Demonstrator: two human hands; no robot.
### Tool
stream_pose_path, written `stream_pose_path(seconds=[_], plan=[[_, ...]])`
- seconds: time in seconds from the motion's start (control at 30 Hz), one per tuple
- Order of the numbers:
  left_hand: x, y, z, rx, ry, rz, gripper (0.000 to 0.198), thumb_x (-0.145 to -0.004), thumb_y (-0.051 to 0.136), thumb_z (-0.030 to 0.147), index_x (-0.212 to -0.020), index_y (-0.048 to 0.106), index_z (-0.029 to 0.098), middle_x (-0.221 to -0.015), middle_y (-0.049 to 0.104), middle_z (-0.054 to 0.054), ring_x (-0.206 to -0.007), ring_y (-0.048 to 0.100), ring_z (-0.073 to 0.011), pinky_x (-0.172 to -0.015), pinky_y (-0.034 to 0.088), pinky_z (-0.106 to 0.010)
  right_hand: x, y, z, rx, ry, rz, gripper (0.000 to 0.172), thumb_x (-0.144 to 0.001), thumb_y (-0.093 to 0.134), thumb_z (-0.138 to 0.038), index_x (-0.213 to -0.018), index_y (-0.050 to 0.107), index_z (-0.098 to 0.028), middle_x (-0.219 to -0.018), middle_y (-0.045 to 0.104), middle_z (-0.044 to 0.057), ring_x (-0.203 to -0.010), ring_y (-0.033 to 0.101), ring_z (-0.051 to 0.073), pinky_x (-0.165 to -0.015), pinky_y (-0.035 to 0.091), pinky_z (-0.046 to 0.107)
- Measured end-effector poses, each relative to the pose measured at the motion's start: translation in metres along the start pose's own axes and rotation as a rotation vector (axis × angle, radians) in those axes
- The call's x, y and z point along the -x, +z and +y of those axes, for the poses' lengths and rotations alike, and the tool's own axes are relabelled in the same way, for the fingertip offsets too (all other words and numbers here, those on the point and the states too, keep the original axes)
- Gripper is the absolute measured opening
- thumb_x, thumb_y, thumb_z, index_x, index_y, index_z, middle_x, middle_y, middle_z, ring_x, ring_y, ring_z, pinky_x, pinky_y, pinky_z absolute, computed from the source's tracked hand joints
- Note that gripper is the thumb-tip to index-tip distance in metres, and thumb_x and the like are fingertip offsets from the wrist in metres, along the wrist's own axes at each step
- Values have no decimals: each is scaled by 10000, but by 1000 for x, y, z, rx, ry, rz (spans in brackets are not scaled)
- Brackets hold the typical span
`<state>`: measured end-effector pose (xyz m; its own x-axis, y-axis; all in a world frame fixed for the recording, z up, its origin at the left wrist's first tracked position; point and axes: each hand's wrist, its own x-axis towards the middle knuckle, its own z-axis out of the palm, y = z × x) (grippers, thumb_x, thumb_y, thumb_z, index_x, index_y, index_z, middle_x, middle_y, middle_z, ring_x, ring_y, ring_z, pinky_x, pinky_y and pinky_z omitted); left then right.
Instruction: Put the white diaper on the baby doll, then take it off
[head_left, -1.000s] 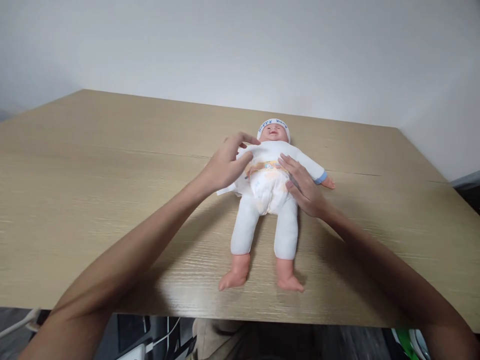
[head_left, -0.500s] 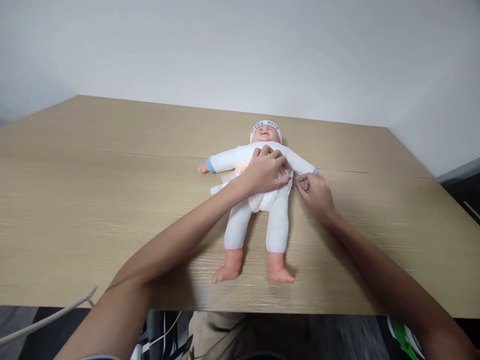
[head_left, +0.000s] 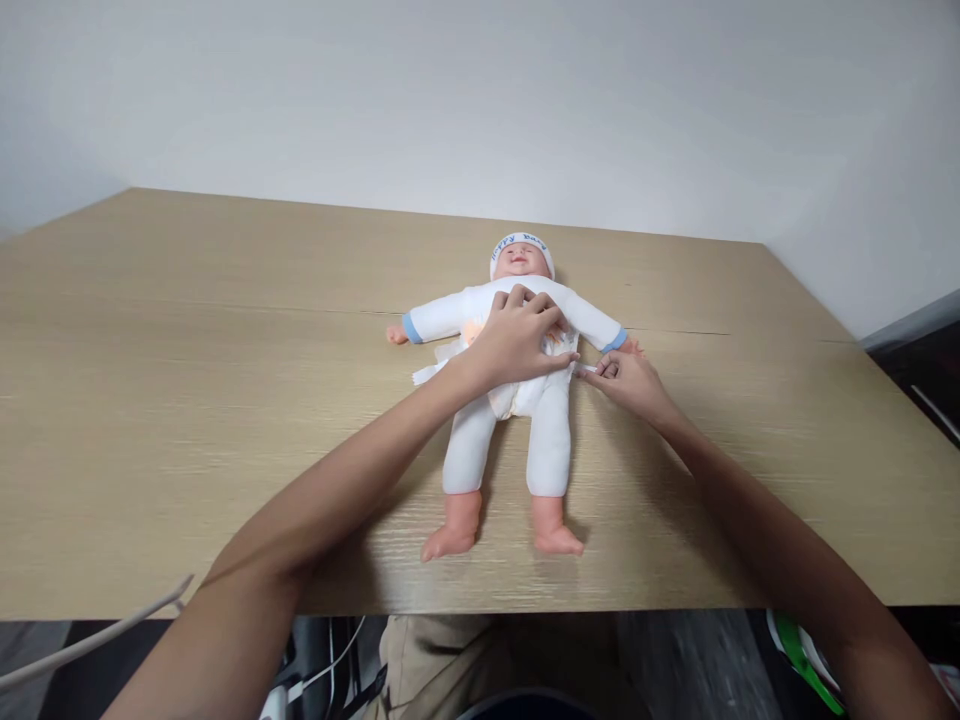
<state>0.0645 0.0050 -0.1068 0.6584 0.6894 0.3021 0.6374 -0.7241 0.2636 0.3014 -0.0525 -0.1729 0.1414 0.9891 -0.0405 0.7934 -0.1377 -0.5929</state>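
Note:
A baby doll point(head_left: 549, 440) in a white suit with blue cuffs lies face up, feet towards me. A white diaper point(head_left: 529, 396) is around its hips. My left hand point(head_left: 521, 340) is bent over the diaper's front and holds it against the belly, its thumb reaching to the right edge. Just beside that edge, my right hand point(head_left: 626, 380) is closed, pinching a small white diaper tab point(head_left: 586, 369) between thumb and fingers. The other side's tab point(head_left: 426, 374) sticks out loose at the doll's left-hand side in view. My left hand covers much of the diaper's front.
The wooden table point(head_left: 225, 400) runs back to a pale wall point(head_left: 450, 100). A white cable point(head_left: 97, 640) crosses the front left edge. Below the front edge at right is a green and white object point(head_left: 806, 660). Something dark point(head_left: 919, 365) stands beyond the right edge.
My right hand has drawn the diaper tab outwards a little, so more of it shows. My left hand stays on the diaper. The whole view has shifted slightly.

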Motion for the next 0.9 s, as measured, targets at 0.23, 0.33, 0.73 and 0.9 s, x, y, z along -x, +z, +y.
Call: stream_pose_path(seconds=[0.23,0.33,0.73,0.9], plan=[[0,3,1,22,-8,29,390,-905,804,526,-1157,760,233,-1321,739,-118,-1289,527,-432,-1068,395,-555,-7,-9,15,-374,-140,-79,514,-842,718,-743,-758,594,-251,-674,498,-43,-666,454,173,-651,315,327],[1,4,2,10,-8,27,397,-896,810,517,-1161,758,226,-1330,736,-120,-1275,534,-435,-1054,398,-556,-8,-21,2,-505,-101,-163,511,-824,739,-706,-706,526,-257,-651,396,-64,-623,362,146,-622,265,314],[2,4,2,66,-44,38,548,-855,797,430,-1338,656,213,-1351,761,-116,-1295,546,-415,-1088,394,-540,-39,-8,-64,-664,-59,-288,529,-803,815,-640,-675,457,-272,-567,330,-89,-557,350,123,-551,313,301],[3,4,3,61,-53,37,617,-870,774,434,-1411,621,182,-1408,753,-129,-1306,538,-422,-1096,392,-532,-38,9,-68,-743,-55,-213,566,-779,833,-679,-678,474,-253,-630,427,-66,-604,409,116,-576,369,291]])
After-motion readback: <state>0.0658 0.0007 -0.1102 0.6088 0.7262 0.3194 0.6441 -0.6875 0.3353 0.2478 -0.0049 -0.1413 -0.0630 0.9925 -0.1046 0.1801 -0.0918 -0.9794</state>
